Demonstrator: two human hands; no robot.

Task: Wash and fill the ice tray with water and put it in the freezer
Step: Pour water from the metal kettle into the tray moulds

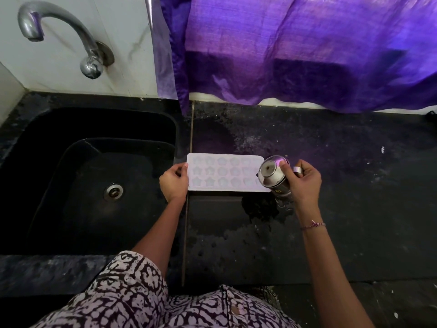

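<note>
A pale ice tray [227, 172] with star and flower shaped moulds lies flat on the dark counter, just right of the sink. My left hand [173, 182] pinches the tray's left edge. My right hand [303, 183] grips a steel cup [274, 177] tilted on its side, its open mouth turned toward the tray's right end. The cup covers the tray's right corner. I cannot tell whether water is flowing from it.
A black sink [89, 185] with a metal drain [114, 191] lies to the left, under a steel tap [63, 36] on the tiled wall. A purple curtain [295, 50] hangs behind the speckled black counter [354, 185], which looks wet near the tray.
</note>
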